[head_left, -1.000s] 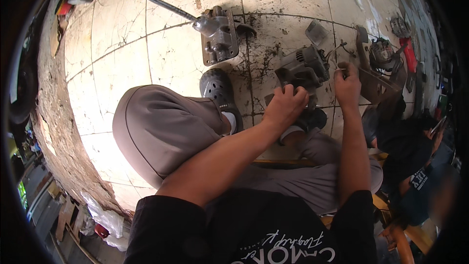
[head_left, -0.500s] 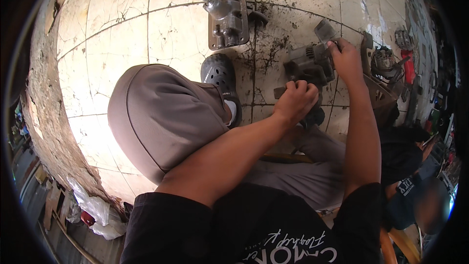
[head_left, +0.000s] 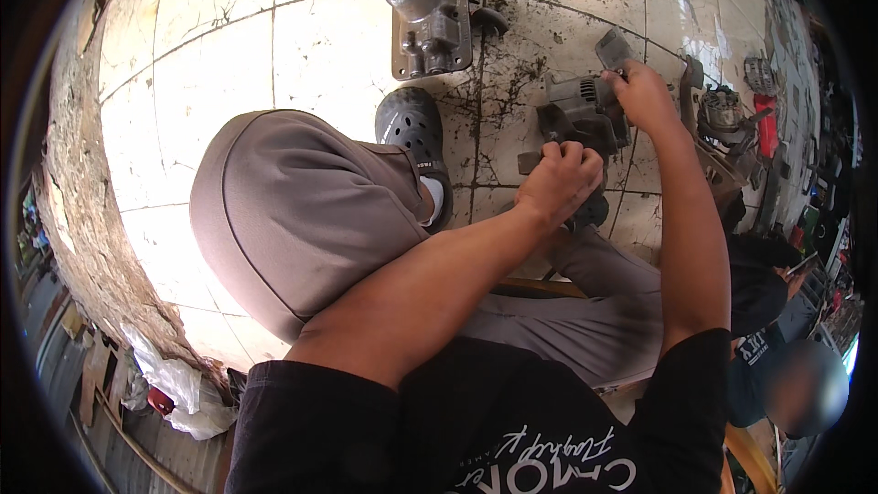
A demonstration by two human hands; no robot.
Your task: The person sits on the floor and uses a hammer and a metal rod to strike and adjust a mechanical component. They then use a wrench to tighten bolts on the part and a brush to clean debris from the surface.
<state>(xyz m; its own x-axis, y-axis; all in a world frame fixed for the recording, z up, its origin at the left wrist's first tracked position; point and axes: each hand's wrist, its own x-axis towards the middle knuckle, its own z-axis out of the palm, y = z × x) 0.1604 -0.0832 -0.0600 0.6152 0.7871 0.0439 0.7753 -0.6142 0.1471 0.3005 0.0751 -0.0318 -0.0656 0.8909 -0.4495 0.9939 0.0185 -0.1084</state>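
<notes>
Both hands are on a dark grey metal machine part [head_left: 585,114] that sits on the dirty white tile floor [head_left: 229,82], just past the person's knees. The left hand [head_left: 558,181] is curled into a fist at the near side of the part; it seems to grip something small there, but what it is cannot be seen. The right hand [head_left: 645,96] is closed over the far top edge of the part and holds it. To do this well, the right hand should keep the part from sliding while the left hand works slowly. A black clog shoe [head_left: 412,128] is just beside the part, and a grey metal block [head_left: 432,23] lies farther off.
</notes>
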